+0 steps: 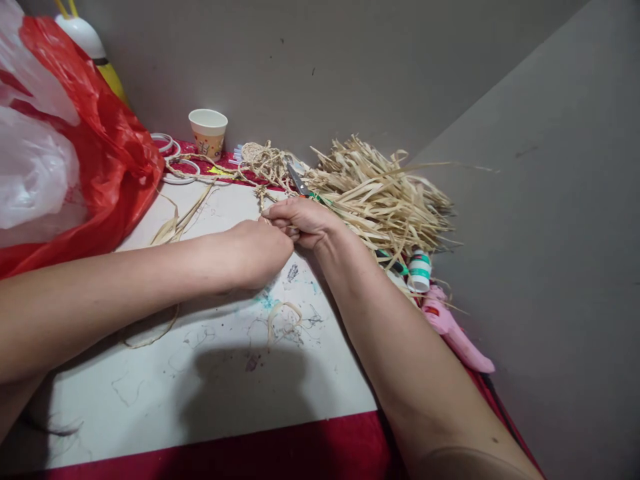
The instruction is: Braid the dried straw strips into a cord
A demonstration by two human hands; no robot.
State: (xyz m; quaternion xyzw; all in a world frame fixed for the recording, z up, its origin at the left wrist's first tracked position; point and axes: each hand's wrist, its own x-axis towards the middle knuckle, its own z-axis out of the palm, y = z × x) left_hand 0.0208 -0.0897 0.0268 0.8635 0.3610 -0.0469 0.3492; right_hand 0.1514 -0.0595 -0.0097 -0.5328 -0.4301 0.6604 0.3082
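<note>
My left hand (257, 253) is curled closed over the white board, its back toward me and its fingertips hidden. Right against it, my right hand (306, 221) pinches with thumb and fingers. A braided straw cord (261, 195) runs up from between the two hands, and its lower end is covered by them. Farther back, the cord seems to join a tangle of braided straw (270, 163). Scissors (297, 179) lie just beyond my right hand, blades pointing away, partly under straw.
Dry straw strips (380, 193) are heaped at the right. Beside them lie a white-and-green bottle (419, 272) and a pink glue gun (455, 333). A paper cup (209, 133) and white rings (181, 172) stand at the back. A red plastic bag (107, 143) bulges at left.
</note>
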